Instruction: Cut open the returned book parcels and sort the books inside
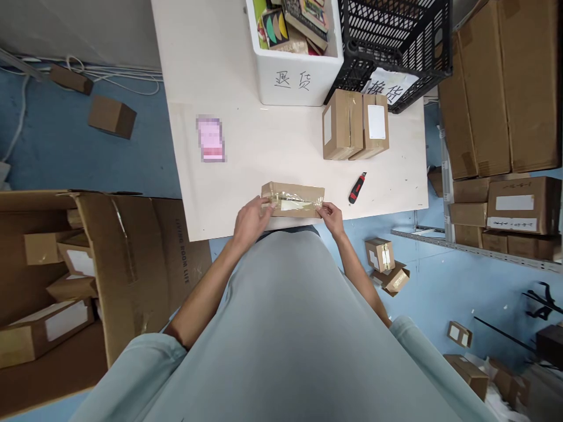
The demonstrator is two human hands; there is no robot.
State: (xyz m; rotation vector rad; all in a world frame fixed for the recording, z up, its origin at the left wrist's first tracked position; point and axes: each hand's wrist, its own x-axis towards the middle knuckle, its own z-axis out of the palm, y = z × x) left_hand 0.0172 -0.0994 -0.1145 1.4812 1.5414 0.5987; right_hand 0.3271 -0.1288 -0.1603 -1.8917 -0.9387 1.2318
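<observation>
A small cardboard box [303, 191] with clear tape across its face lies near the front edge of the white table [237, 170]. My left hand [253, 221] grips its left end, the thumb on top of the box. At the right end, the fingers of my right hand [332, 218] pinch the lower corner. To the right of the box lies a red and black box cutter [358, 188], apart from both hands.
Two cardboard boxes [343, 126] stand behind the cutter. At the back are a white bin [301, 76] of books and a black crate [396, 41]. A pixelated pink object [212, 139] lies left. A large open carton [132, 264] stands left of the table, shelved boxes [512, 202] right.
</observation>
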